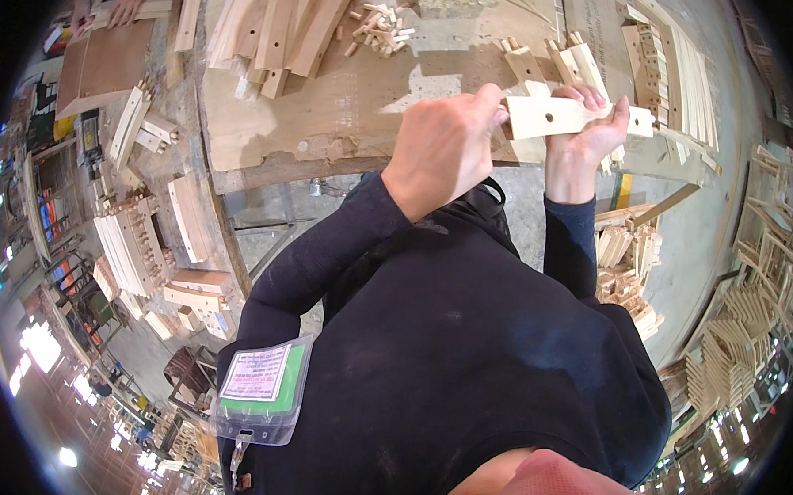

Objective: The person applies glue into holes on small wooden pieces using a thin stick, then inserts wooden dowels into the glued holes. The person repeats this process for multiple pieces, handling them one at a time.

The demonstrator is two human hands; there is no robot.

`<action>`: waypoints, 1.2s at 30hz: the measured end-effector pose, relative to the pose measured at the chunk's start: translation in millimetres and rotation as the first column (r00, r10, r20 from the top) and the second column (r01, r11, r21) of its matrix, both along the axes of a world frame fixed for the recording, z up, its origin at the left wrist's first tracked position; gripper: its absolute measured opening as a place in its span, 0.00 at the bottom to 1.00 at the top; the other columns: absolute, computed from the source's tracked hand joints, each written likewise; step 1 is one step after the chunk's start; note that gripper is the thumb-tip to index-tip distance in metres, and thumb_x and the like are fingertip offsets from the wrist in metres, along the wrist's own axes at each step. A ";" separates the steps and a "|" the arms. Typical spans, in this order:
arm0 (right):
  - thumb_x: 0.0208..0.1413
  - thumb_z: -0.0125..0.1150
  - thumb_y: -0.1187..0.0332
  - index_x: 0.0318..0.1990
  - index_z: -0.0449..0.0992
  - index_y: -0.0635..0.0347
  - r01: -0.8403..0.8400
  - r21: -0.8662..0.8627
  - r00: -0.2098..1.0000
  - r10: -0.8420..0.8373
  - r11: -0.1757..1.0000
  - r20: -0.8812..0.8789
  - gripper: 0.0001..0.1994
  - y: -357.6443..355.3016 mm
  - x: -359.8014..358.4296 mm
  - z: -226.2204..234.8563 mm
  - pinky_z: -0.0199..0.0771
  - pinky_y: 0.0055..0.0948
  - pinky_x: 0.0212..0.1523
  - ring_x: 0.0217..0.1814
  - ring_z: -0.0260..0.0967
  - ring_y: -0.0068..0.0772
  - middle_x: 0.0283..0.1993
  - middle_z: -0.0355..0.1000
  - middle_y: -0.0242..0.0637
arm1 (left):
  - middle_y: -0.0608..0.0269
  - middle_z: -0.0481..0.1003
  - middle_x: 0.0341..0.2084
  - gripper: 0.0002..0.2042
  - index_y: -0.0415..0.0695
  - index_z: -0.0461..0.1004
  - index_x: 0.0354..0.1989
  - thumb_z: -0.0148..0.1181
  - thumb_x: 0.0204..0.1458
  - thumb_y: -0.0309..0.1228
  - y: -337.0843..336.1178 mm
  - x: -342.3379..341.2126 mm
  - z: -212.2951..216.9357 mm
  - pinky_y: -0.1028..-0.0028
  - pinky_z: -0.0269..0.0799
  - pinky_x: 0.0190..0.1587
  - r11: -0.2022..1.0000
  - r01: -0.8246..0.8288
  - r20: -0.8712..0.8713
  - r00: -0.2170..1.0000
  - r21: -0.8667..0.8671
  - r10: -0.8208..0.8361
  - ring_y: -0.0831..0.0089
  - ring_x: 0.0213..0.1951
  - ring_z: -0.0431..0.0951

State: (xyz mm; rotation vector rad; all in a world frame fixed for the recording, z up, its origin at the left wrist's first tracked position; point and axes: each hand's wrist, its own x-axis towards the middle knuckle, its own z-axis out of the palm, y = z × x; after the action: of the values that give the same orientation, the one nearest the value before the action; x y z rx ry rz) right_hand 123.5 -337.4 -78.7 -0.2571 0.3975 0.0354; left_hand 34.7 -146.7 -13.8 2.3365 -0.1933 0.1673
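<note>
A pale wooden piece with a round hole in its face is held level above the front of the workbench. My right hand supports it from below, with the fingers and thumb wrapped around its right part. At the piece's left end, my left hand is closed, its thumb and finger pressed together against that end. Whatever they pinch, if anything, is hidden. Beyond my hands lies a small heap of wooden dowels. Just behind the held piece are wooden parts with dowels in their ends.
Long wooden slats lie at the bench's far left, and stacked parts line its right side. Cut pieces are piled below on the right. More wooden stock stands at left. Another person's hands show at the upper left.
</note>
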 end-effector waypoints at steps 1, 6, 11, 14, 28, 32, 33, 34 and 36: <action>0.65 0.45 0.49 0.25 0.59 0.51 -0.024 0.026 1.000 0.025 0.999 -0.017 0.20 -4.4 1.1 -7.3 0.65 0.28 0.30 0.23 0.59 0.23 0.20 0.58 0.26 | 0.52 0.74 0.21 0.05 0.43 0.66 0.33 0.57 0.56 0.27 0.8 0.0 -3.3 0.58 0.67 0.25 1.000 0.022 0.000 1.000 -0.015 -0.022 0.50 0.25 0.75; 0.65 0.42 0.49 0.26 0.59 0.53 -0.053 -0.006 0.990 0.051 0.999 -0.128 0.21 -7.8 7.5 -21.4 0.66 0.30 0.31 0.24 0.59 0.26 0.20 0.59 0.29 | 0.51 0.74 0.22 0.07 0.43 0.66 0.35 0.54 0.62 0.32 4.7 0.6 -17.8 0.57 0.68 0.27 0.998 0.051 -0.065 0.996 -0.029 -0.053 0.48 0.25 0.75; 0.68 0.39 0.47 0.30 0.60 0.53 -0.012 -0.070 0.982 -0.001 0.998 -0.187 0.21 -9.1 5.2 -41.0 0.68 0.33 0.29 0.24 0.60 0.26 0.22 0.59 0.28 | 0.49 0.74 0.25 0.08 0.42 0.66 0.37 0.53 0.63 0.34 5.9 -0.9 -27.6 0.55 0.69 0.31 0.997 0.021 -0.074 0.997 -0.080 -0.027 0.47 0.29 0.76; 0.68 0.38 0.46 0.30 0.59 0.53 -0.019 -0.053 0.975 0.006 0.998 -0.224 0.21 -9.4 5.0 -48.2 0.68 0.34 0.29 0.24 0.60 0.27 0.22 0.59 0.28 | 0.47 0.74 0.26 0.09 0.41 0.68 0.38 0.53 0.63 0.34 8.0 -4.8 -36.8 0.55 0.70 0.33 0.991 0.013 -0.083 0.996 -0.137 -0.025 0.46 0.31 0.76; 0.67 0.38 0.46 0.26 0.58 0.51 -0.004 -0.026 0.976 -0.002 1.000 -0.217 0.22 -23.6 13.5 -59.2 0.67 0.32 0.28 0.23 0.58 0.26 0.20 0.59 0.28 | 0.53 0.78 0.31 0.11 0.38 0.77 0.37 0.68 0.45 0.28 110.3 59.8 -204.0 0.61 0.74 0.41 0.909 -0.400 -0.073 0.917 -0.120 0.393 0.55 0.37 0.79; 0.67 0.38 0.46 0.26 0.58 0.51 -0.024 0.011 0.974 0.026 1.000 -0.225 0.22 -18.9 11.9 -56.6 0.67 0.32 0.29 0.23 0.58 0.26 0.21 0.58 0.28 | 0.53 0.76 0.30 0.12 0.38 0.77 0.38 0.68 0.43 0.24 129.6 68.8 -220.8 0.62 0.75 0.42 0.845 -0.523 -0.077 0.853 -0.113 0.517 0.57 0.35 0.79; 0.67 0.38 0.46 0.26 0.58 0.51 -0.028 0.005 0.973 0.029 1.000 -0.230 0.22 -15.2 11.7 -55.4 0.67 0.32 0.29 0.23 0.58 0.26 0.21 0.58 0.28 | 0.54 0.76 0.30 0.12 0.38 0.76 0.38 0.68 0.43 0.24 134.5 67.2 -225.4 0.63 0.76 0.42 0.845 -0.522 -0.112 0.852 -0.112 0.512 0.58 0.35 0.79; 0.67 0.38 0.46 0.26 0.58 0.51 -0.020 -0.007 0.972 0.018 1.000 -0.234 0.22 -14.1 10.8 -54.1 0.67 0.31 0.29 0.23 0.58 0.26 0.21 0.58 0.28 | 0.52 0.77 0.31 0.10 0.38 0.75 0.36 0.67 0.45 0.24 133.9 67.4 -224.2 0.65 0.77 0.38 0.864 -0.498 -0.046 0.867 -0.073 0.496 0.60 0.33 0.81; 0.67 0.39 0.46 0.26 0.58 0.51 -0.034 0.017 0.975 0.036 0.999 -0.221 0.22 -12.8 10.4 -54.4 0.67 0.31 0.29 0.23 0.58 0.26 0.21 0.58 0.28 | 0.52 0.78 0.30 0.10 0.38 0.74 0.36 0.67 0.47 0.25 131.6 62.3 -221.7 0.67 0.77 0.35 0.843 -0.511 -0.069 0.859 -0.167 0.508 0.62 0.31 0.82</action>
State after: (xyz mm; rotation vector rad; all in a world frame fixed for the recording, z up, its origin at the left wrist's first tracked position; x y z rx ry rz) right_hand 134.0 -350.2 -133.1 -0.2478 0.6145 0.1020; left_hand 97.0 -15.1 -235.6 2.1567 0.4495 0.4037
